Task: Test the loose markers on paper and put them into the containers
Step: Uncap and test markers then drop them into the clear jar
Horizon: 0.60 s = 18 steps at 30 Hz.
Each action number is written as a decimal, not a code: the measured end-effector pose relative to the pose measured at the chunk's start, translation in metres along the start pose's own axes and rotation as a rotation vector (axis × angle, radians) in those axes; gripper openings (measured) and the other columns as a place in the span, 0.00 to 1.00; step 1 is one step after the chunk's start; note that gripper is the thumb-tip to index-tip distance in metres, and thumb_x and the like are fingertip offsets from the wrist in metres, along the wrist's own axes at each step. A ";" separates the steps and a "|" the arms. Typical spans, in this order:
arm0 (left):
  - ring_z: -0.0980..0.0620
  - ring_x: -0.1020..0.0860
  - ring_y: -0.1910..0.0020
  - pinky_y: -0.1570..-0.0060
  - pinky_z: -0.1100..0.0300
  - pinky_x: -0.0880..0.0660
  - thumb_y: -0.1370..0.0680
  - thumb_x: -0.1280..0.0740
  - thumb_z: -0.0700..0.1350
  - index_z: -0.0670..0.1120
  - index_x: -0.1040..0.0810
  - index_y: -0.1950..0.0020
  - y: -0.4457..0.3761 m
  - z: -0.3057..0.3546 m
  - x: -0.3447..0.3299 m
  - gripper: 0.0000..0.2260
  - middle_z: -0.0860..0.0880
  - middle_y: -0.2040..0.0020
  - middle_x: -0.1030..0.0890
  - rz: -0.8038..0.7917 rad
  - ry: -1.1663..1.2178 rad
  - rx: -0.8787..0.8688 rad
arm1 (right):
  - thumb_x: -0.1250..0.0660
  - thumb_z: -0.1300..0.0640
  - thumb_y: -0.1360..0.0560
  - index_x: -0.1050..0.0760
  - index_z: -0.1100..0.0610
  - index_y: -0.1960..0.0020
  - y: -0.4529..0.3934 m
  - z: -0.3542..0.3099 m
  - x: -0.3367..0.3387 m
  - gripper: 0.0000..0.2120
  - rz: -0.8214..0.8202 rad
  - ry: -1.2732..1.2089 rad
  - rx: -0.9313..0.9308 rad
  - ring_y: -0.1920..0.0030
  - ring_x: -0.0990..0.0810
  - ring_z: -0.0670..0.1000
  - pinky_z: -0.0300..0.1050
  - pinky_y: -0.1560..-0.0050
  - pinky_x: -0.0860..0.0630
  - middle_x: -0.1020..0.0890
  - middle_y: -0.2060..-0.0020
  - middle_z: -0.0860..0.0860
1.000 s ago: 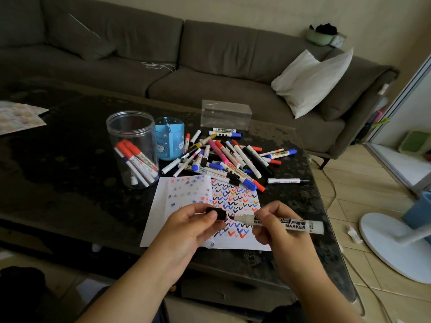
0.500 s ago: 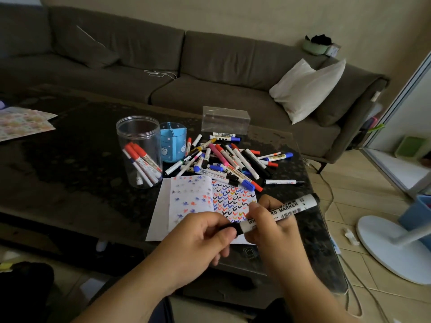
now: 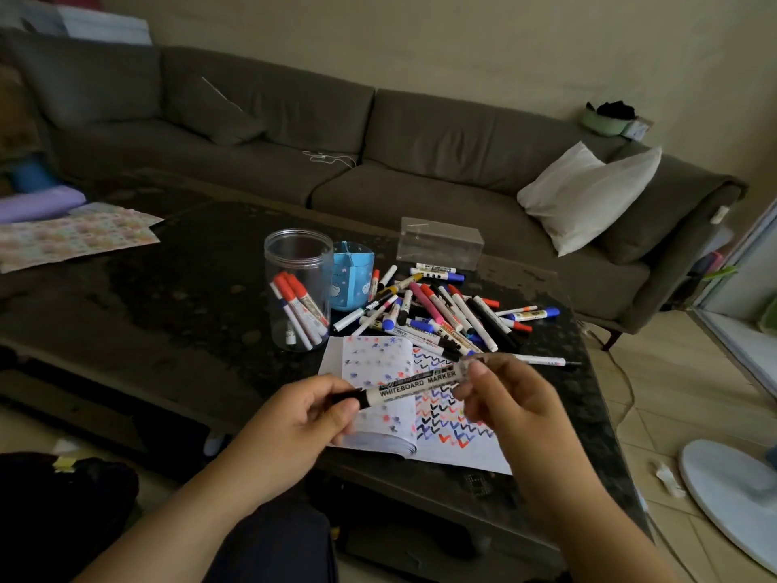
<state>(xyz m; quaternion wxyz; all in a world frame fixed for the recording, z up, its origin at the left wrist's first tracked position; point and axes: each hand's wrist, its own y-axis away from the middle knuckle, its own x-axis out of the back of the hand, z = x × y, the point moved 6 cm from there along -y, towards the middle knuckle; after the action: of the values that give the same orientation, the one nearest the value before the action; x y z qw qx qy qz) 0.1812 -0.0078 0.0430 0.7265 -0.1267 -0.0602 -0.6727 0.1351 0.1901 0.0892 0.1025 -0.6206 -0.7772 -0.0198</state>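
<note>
White-barrelled whiteboard marker (image 3: 414, 384), black cap on its left end, is held in the air between both hands above the paper (image 3: 424, 408). Left hand (image 3: 302, 418) pinches the capped end, thumb and fingers curled round the black cap. Right hand (image 3: 511, 399) pinches the other end at its fingertips; that end is motion-blurred, so exact contact there is unclear. Marker runs roughly level, right end slightly higher.

Paper lies on the dark table (image 3: 168, 313), covered in coloured check marks on the right part and small star-like dabs on the left. Just behind it, a loose pile of markers (image 3: 445, 313) in mixed cap colours: red, blue, black, pink, yellow. One thin marker (image 3: 542, 361) lies apart at the pile's right, near the right hand.

Clear round jar (image 3: 297, 288) stands left of the pile, holding several red-capped markers leaning inside. Blue cup (image 3: 352, 274) sits just beside the jar, on its right. Clear rectangular box (image 3: 439, 244) stands behind the pile, near the table's far edge.

Grey sofa (image 3: 420, 153) behind the table, white pillow (image 3: 588, 191) at its right end.
</note>
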 end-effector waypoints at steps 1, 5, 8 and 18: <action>0.61 0.24 0.66 0.59 0.68 0.27 0.22 0.36 0.39 0.49 0.21 0.55 0.004 -0.004 0.010 0.07 0.54 0.67 0.20 0.024 -0.024 -0.004 | 0.36 0.49 0.27 0.22 0.55 0.52 -0.002 -0.005 -0.007 0.10 -0.029 0.061 0.018 0.68 0.23 0.43 0.35 0.63 0.24 0.18 0.66 0.47; 0.59 0.20 0.59 0.56 0.66 0.26 0.23 0.33 0.44 0.56 0.20 0.52 0.027 -0.024 0.060 0.06 0.51 0.58 0.17 0.187 -0.109 0.019 | 0.35 0.53 0.25 0.23 0.49 0.53 -0.010 -0.023 -0.058 0.03 -0.187 0.228 0.135 0.64 0.19 0.41 0.33 0.61 0.24 0.17 0.63 0.42; 0.65 0.24 0.53 0.55 0.76 0.30 0.24 0.34 0.45 0.57 0.23 0.48 0.063 -0.040 0.110 0.07 0.56 0.54 0.20 0.415 -0.306 0.066 | 0.34 0.52 0.26 0.24 0.46 0.55 -0.011 -0.035 -0.116 0.01 -0.306 0.283 0.238 0.64 0.19 0.43 0.39 0.58 0.21 0.17 0.63 0.43; 0.57 0.25 0.56 0.55 0.62 0.28 0.23 0.37 0.50 0.48 0.22 0.44 0.216 -0.082 0.226 0.11 0.56 0.55 0.23 0.859 -0.795 0.324 | 0.34 0.53 0.24 0.24 0.50 0.51 0.025 -0.011 -0.320 0.02 -0.675 0.411 0.435 0.66 0.22 0.38 0.28 0.68 0.30 0.20 0.67 0.44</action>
<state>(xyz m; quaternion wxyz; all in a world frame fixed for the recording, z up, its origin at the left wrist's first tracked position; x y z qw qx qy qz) 0.4082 -0.2332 0.0001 0.8650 -0.2691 -0.3719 -0.2025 0.2275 -0.1131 0.0392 0.3705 -0.2795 -0.8857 -0.0110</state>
